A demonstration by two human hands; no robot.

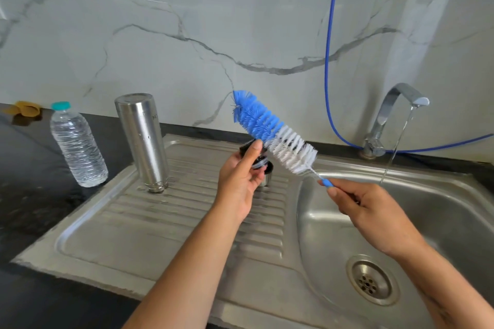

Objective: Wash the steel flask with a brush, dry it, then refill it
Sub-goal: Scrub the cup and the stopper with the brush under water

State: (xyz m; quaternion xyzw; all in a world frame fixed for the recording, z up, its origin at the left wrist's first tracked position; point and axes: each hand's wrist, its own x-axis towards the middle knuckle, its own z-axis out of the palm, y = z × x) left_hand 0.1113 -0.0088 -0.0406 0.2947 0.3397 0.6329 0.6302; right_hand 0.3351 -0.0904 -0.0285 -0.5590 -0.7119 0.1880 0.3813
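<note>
Over the ribbed drainboard (149, 224) of the sink, the washing step is in hand, but now for the small parts. The steel flask (143, 141) stands upside down near the back left corner of the drainboard, so I judge its body is already washed and is draining.

The left hand (242, 181) has its fingers curled around a dark lid (252, 153) with the thumb on top. The right hand (374, 211) pinches the thin blue handle of the brush (272, 131), whose white bristles are just beside the lid. A steel cup (266, 176) sits behind the left hand.

Water runs from the tap (395, 115) into the basin. The next move probably calls for scrubbing the lid and rinsing it there. Refilling may use the plastic bottle (77, 147) on the tabletop.
</note>
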